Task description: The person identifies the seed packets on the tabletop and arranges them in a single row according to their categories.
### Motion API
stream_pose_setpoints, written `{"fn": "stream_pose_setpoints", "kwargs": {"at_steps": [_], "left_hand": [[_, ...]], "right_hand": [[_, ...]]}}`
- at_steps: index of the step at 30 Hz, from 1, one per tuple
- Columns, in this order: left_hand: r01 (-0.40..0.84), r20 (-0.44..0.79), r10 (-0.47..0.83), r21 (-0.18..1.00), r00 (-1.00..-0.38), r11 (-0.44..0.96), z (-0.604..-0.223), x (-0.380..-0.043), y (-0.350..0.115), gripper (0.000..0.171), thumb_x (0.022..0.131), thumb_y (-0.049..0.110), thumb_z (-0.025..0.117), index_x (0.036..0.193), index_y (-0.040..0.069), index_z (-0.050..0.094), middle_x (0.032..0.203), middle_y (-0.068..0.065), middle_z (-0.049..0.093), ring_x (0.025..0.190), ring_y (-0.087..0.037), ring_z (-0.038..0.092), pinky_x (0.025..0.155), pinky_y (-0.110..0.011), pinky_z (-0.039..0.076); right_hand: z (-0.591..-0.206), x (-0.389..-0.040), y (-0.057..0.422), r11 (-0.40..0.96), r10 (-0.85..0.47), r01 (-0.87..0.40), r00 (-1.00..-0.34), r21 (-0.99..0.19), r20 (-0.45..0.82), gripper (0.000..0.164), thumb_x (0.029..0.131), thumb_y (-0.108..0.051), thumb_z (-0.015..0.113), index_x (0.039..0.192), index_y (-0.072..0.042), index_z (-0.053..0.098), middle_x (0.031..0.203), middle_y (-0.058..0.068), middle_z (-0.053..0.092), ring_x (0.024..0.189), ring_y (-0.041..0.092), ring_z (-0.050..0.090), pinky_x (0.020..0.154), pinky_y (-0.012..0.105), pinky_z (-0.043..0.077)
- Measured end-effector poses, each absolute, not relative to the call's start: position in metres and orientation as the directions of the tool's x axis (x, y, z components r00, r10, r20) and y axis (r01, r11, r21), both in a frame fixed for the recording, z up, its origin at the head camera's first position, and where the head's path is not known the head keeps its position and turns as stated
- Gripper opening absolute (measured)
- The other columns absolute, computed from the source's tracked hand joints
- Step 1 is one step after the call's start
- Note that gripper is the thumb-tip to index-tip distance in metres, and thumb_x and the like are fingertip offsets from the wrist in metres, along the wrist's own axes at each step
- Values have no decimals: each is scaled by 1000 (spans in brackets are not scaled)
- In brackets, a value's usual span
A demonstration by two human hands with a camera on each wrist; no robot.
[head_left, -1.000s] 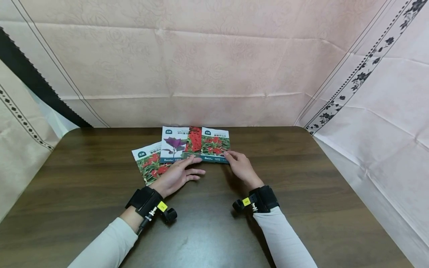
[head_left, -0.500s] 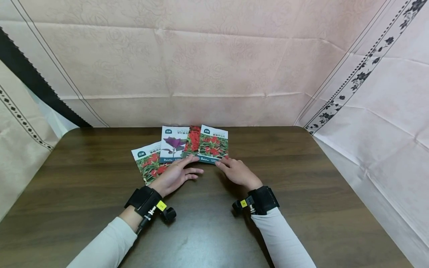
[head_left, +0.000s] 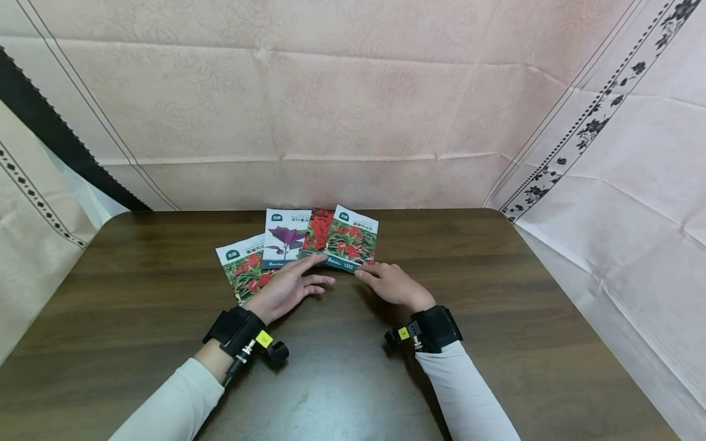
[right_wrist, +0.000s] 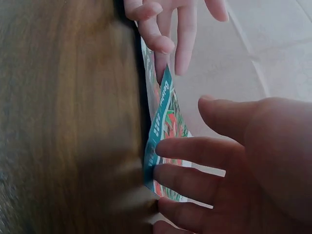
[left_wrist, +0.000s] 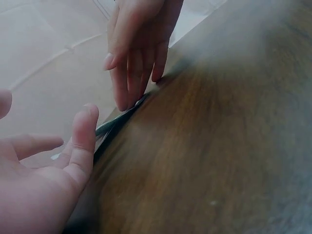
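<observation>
Several flat seed packets lie overlapped at the table's far edge in the head view. One with red flowers (head_left: 242, 266) is at the left, a purple-flowered packet (head_left: 287, 236) beside it, then a mostly covered red one (head_left: 318, 229). On top at the right, a red-flowered packet (head_left: 353, 239) sits tilted. My left hand (head_left: 285, 293) rests over the lower edges, fingers extended, thumb at the tilted packet's lower left. My right hand (head_left: 394, 286) touches that packet's lower right corner; in the right wrist view its fingers (right_wrist: 190, 180) lie against the packet, thumb apart.
The brown wooden table (head_left: 342, 380) extends toward me and to both sides. A pale patterned cloth (head_left: 331, 110) hangs behind its far edge, with more cloth at the left and right. Both wrists wear black camera straps (head_left: 436, 329).
My right hand has slid left and slightly nearer along the right packet's lower edge. That packet has turned clockwise and now slants. My left hand has barely moved.
</observation>
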State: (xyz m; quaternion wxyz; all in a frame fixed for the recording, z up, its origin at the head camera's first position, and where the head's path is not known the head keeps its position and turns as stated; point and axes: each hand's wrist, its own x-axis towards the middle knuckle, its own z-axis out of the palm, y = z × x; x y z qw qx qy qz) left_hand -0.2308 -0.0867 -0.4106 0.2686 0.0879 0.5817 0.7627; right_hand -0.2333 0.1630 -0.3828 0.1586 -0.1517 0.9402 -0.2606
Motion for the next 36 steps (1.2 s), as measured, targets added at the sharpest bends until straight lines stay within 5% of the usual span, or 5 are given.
{"fn": "stream_pose_setpoints", "kwargs": {"at_steps": [5,12,16,28,36], "left_hand": [[-309,-174,511,932,-842,-191,-407,-231,-88,53,106,39,32,154,17,25,162,-1,17,114,-18,59,93,-31,47],[-269,-179,443,952,-879,-149,-407,-234,-91,53,105,37,37,153,17,26,151,-10,32,103,-16,62,88,-29,46],[-251,-188,416,962,-890,-102,-407,-234,-92,52,105,35,40,151,14,29,143,-12,39,99,-15,62,84,-26,45],[-206,-225,294,974,-929,95,-408,-232,-87,46,101,25,52,140,3,42,118,-12,56,75,-12,64,69,-23,51],[-140,-190,219,964,-957,227,-408,-226,-84,36,100,24,54,131,6,49,104,-12,66,69,-16,64,68,-30,52]], "right_hand": [[-381,-234,166,798,-416,-241,-884,-553,-215,47,103,-41,42,142,-16,50,141,12,53,117,25,52,104,48,41],[-377,-231,169,777,-447,-232,-858,-585,-254,49,102,-44,43,146,-21,44,147,11,47,133,28,46,109,53,36],[-373,-228,168,773,-455,-228,-849,-592,-268,45,102,-41,44,142,-21,50,143,8,51,127,26,49,107,52,38],[-367,-224,161,759,-484,-219,-820,-613,-306,36,100,-36,51,128,-17,64,104,1,61,94,18,50,76,31,38],[-366,-222,157,749,-517,-256,-803,-611,-296,35,100,-36,52,116,-12,71,70,-1,43,66,15,39,60,27,30]]}}
